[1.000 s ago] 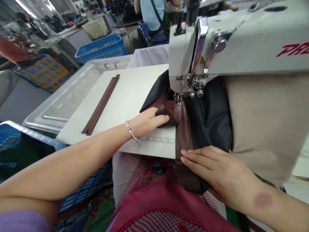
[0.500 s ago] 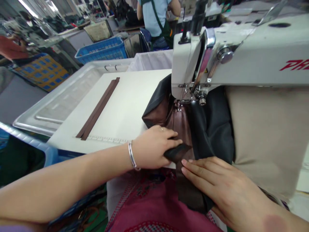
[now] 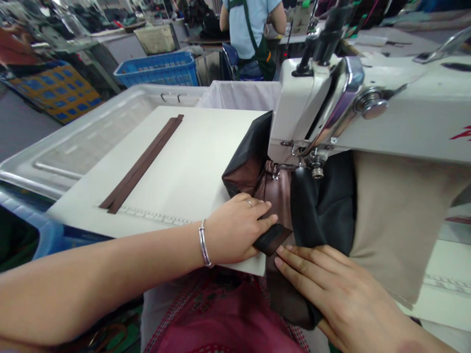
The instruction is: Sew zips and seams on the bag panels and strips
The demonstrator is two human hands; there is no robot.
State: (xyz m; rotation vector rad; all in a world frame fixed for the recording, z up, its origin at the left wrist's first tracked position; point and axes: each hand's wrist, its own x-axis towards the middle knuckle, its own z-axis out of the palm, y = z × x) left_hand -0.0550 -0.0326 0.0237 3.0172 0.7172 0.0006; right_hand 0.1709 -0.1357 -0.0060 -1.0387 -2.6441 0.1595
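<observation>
A white sewing machine (image 3: 386, 113) stands at the right, its needle area over a brown leather piece (image 3: 276, 189) joined to black fabric (image 3: 324, 206). My left hand (image 3: 237, 228), with a silver bracelet and a ring, pinches a folded dark strap end (image 3: 271, 239) at the front edge of the white work board (image 3: 191, 166). Just below that strap, my right hand (image 3: 331, 289) lies flat with its fingers stretched out on the dark brown and black material hanging over the board's edge.
Two long brown strips (image 3: 142, 164) lie on the board's left. A grey metal tray (image 3: 88, 142) sits beyond, blue crates (image 3: 158, 71) further back. Another person in a light blue top and green apron (image 3: 253, 29) works behind. A red checked cloth (image 3: 228, 323) covers my lap.
My left hand slid from beside the needle back toward me and took hold of the dark strap end. The view shifted left and down; the right hand stayed flat on the material.
</observation>
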